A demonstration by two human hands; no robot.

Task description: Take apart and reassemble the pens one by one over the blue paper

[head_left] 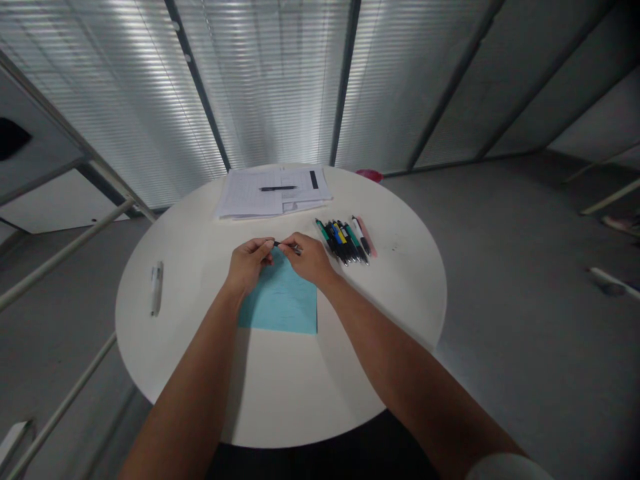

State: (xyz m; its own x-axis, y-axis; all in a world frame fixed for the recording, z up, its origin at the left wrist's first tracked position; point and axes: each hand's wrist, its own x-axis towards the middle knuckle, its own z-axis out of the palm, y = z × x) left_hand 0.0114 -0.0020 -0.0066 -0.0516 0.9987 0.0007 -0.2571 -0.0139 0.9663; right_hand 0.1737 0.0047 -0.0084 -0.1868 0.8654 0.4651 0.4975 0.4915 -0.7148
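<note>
Dark object (277,244) half-hidden in both hands (246,263) (309,257)

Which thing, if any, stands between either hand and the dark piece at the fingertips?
Nothing visible does: the left hand and right hand both pinch the dark piece. The blue paper lies below, and the pens lie off to the right, out of the way.

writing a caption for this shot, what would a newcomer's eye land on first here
Probably the bright blue paper near the middle of the round white table, with the left hand and right hand pinching a small dark item at its far end. Next, likely, the cluster of pens right of the hands, with its green, blue and yellow touches.
</note>
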